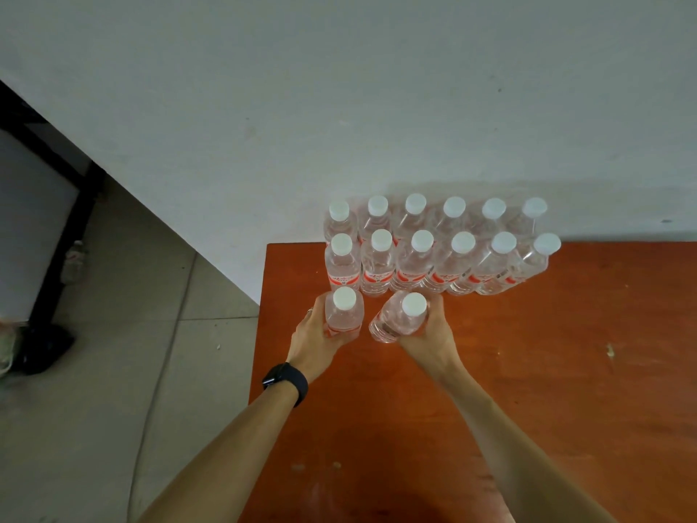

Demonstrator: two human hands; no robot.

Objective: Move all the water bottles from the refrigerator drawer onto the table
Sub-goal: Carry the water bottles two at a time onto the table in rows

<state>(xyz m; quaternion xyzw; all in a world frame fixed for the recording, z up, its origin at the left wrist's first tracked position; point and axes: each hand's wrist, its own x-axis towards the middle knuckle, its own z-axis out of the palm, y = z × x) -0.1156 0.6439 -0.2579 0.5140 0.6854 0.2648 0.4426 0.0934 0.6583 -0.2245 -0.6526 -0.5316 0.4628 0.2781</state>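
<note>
Several clear water bottles (433,254) with white caps and red labels stand in two rows at the far edge of the orange-brown table (547,371), against the wall. In front of the rows, my left hand (315,339) grips one upright bottle (344,313) near the table's left edge. My right hand (433,334) grips a second bottle (399,318), which tilts with its base to the left. The two held bottles are side by side, just in front of the near row. The refrigerator drawer is out of view.
A grey-white wall (339,107) rises right behind the table. Left of the table is tiled floor (113,371). A dark-framed piece of furniture (56,220) stands at the far left, with a dark shoe (45,352) at its foot.
</note>
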